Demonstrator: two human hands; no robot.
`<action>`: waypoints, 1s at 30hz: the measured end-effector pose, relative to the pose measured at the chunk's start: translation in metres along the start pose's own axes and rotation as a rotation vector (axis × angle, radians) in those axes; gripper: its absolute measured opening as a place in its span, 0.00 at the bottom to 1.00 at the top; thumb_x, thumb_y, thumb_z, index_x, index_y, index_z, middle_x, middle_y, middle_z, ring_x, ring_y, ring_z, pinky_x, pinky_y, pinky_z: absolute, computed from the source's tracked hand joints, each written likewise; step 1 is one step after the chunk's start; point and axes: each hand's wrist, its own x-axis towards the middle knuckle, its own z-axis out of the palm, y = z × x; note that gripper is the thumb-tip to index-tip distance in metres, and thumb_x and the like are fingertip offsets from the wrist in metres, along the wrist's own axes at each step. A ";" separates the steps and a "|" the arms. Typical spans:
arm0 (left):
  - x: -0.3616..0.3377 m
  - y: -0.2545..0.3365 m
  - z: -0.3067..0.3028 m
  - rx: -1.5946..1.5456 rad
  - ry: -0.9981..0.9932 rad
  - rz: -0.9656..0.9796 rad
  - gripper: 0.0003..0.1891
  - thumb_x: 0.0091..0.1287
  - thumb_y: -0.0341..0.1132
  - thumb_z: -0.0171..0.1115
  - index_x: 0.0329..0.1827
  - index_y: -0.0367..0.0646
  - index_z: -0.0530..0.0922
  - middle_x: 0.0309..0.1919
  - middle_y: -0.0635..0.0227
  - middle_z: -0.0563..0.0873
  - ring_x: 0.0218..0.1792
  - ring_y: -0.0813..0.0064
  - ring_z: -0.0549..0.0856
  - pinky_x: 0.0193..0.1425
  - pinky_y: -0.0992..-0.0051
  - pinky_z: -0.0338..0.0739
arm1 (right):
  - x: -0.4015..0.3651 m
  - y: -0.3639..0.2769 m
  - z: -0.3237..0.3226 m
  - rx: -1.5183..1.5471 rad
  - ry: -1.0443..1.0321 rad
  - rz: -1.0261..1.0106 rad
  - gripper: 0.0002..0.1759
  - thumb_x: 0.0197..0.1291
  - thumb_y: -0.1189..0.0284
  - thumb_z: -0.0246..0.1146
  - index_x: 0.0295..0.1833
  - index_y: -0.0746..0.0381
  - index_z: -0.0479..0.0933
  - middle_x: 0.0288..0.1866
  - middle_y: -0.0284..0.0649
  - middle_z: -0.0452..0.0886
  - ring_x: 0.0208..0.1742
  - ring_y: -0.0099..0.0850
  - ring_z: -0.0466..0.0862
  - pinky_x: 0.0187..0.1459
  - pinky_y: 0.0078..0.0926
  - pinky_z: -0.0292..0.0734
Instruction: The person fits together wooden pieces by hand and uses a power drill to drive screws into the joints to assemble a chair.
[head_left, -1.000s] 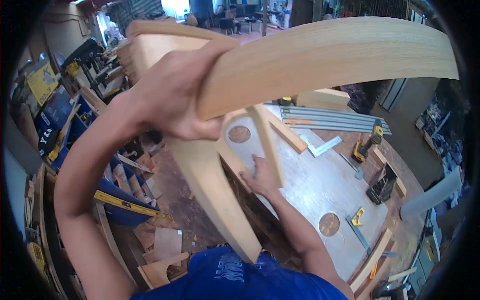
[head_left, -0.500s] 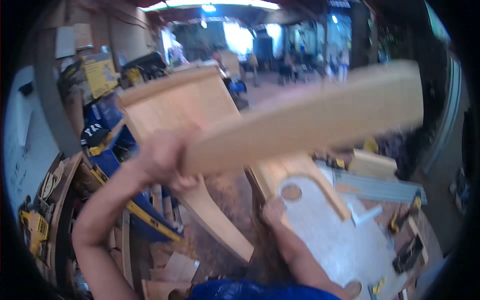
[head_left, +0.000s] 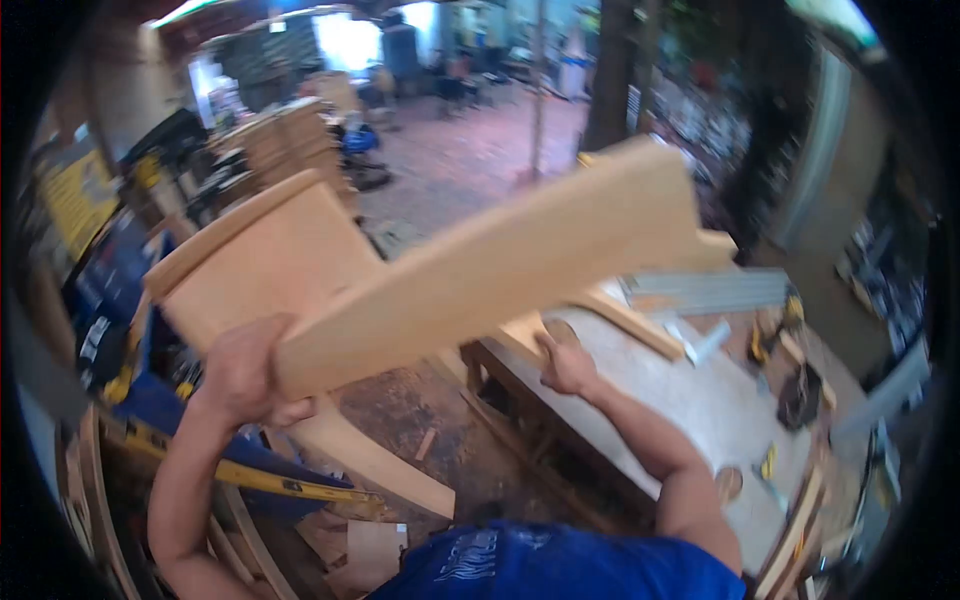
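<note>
A pale wooden furniture frame [head_left: 490,265], with a wide flat board, a broad panel [head_left: 290,250] and a curved leg [head_left: 375,460], is held up tilted in front of me. My left hand [head_left: 245,370] is wrapped round it at the near left end of the board. Lower and to the right, my right hand [head_left: 568,365] is closed on a wooden part [head_left: 523,335] that looks like the same frame, beside the worktable's edge. The wide board hides how these parts join.
A white-topped worktable [head_left: 640,410] on the right carries a metal rail [head_left: 710,290], a white square-shaped tool [head_left: 708,343] and other tools. A yellow spirit level [head_left: 250,475] lies at lower left by blue boxes. Stacked boards [head_left: 290,145] stand behind; wood scraps lie on the floor.
My view has turned to the right and down. Both hands keep hold of the frame, whose wide board now appears lower and further left. More of the worktable's near side shows.
</note>
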 end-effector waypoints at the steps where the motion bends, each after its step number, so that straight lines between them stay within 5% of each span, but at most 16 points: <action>1: -0.003 -0.007 0.004 0.012 0.025 0.041 0.45 0.40 0.48 0.82 0.61 0.31 0.77 0.45 0.47 0.88 0.44 0.45 0.90 0.51 0.54 0.85 | -0.014 -0.011 -0.037 0.137 -0.075 0.015 0.39 0.52 0.72 0.67 0.74 0.53 0.71 0.75 0.65 0.66 0.77 0.62 0.65 0.73 0.55 0.70; 4: -0.008 -0.024 0.012 0.044 0.105 0.113 0.46 0.39 0.47 0.81 0.61 0.28 0.76 0.44 0.45 0.88 0.44 0.44 0.89 0.51 0.53 0.85 | -0.040 -0.031 -0.107 0.132 -0.217 0.073 0.46 0.48 0.73 0.70 0.78 0.51 0.68 0.64 0.59 0.79 0.65 0.59 0.79 0.65 0.52 0.77; 10: -0.004 -0.053 0.016 0.127 0.205 0.316 0.49 0.39 0.44 0.76 0.66 0.25 0.72 0.44 0.45 0.87 0.42 0.42 0.89 0.50 0.54 0.84 | -0.094 -0.034 -0.162 0.316 0.186 -0.121 0.47 0.46 0.75 0.70 0.79 0.53 0.69 0.55 0.58 0.83 0.58 0.58 0.82 0.62 0.51 0.78; 15: 0.032 -0.055 0.022 0.063 0.307 0.408 0.45 0.42 0.40 0.73 0.67 0.26 0.71 0.46 0.44 0.85 0.40 0.41 0.88 0.46 0.53 0.83 | -0.148 -0.027 -0.207 0.653 0.439 0.083 0.49 0.51 0.78 0.66 0.83 0.54 0.64 0.56 0.49 0.85 0.51 0.29 0.84 0.55 0.28 0.80; 18: 0.073 -0.033 0.025 -0.010 0.381 0.534 0.45 0.43 0.38 0.72 0.68 0.27 0.69 0.45 0.44 0.85 0.39 0.41 0.87 0.44 0.53 0.83 | -0.178 -0.005 -0.224 0.688 0.771 -0.055 0.49 0.49 0.78 0.68 0.82 0.62 0.64 0.55 0.39 0.84 0.51 0.28 0.82 0.56 0.30 0.80; 20: 0.100 -0.018 0.032 -0.065 0.378 0.581 0.44 0.42 0.36 0.73 0.68 0.29 0.69 0.44 0.45 0.85 0.38 0.42 0.88 0.43 0.54 0.83 | -0.212 -0.003 -0.241 0.744 0.832 0.068 0.46 0.49 0.78 0.68 0.79 0.66 0.67 0.56 0.39 0.82 0.56 0.26 0.81 0.60 0.30 0.78; 24: 0.158 0.033 0.045 -0.103 0.462 0.763 0.45 0.39 0.33 0.77 0.67 0.34 0.70 0.43 0.47 0.86 0.39 0.44 0.88 0.44 0.54 0.85 | -0.253 0.027 -0.225 0.544 1.167 -0.037 0.41 0.51 0.78 0.67 0.75 0.67 0.69 0.57 0.41 0.82 0.54 0.26 0.82 0.55 0.28 0.80; 30: 0.254 0.117 0.091 -0.210 0.468 1.014 0.46 0.39 0.32 0.79 0.67 0.38 0.70 0.43 0.48 0.87 0.40 0.44 0.88 0.45 0.54 0.85 | -0.337 0.076 -0.191 0.327 1.276 0.203 0.38 0.46 0.78 0.67 0.68 0.69 0.72 0.39 0.37 0.81 0.38 0.26 0.83 0.41 0.27 0.81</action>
